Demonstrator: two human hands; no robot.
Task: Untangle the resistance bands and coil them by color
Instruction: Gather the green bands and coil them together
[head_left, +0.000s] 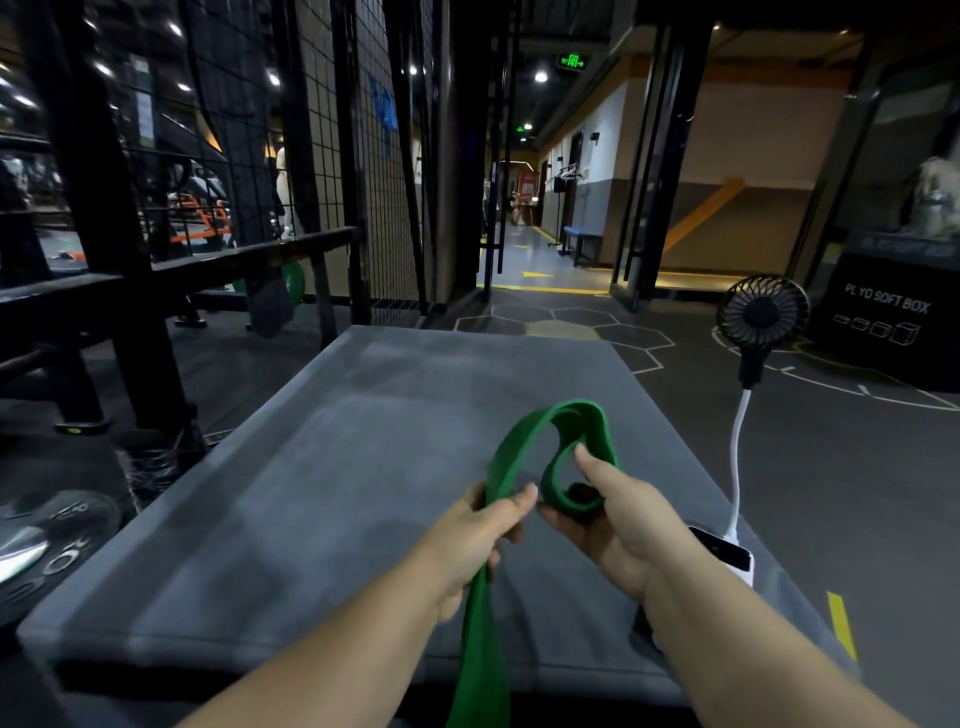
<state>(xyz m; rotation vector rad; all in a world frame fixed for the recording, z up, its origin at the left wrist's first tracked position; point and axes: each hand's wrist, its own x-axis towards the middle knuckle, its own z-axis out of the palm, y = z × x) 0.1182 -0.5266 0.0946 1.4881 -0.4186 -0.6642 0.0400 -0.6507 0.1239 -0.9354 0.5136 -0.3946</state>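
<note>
Left hand (483, 535), right hand (618, 525) grip green band (480, 639) | box (893, 332): "PLYO SOFT BOX"

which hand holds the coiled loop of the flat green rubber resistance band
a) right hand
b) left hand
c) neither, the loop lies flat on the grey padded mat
a: the right hand cradles the looped end of the green band with its thumb on it, while the left hand grips the straight run hanging down.

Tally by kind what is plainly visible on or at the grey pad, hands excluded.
Green resistance band: 1
Black fan: 1
White power bank: 1
Total: 3
</note>
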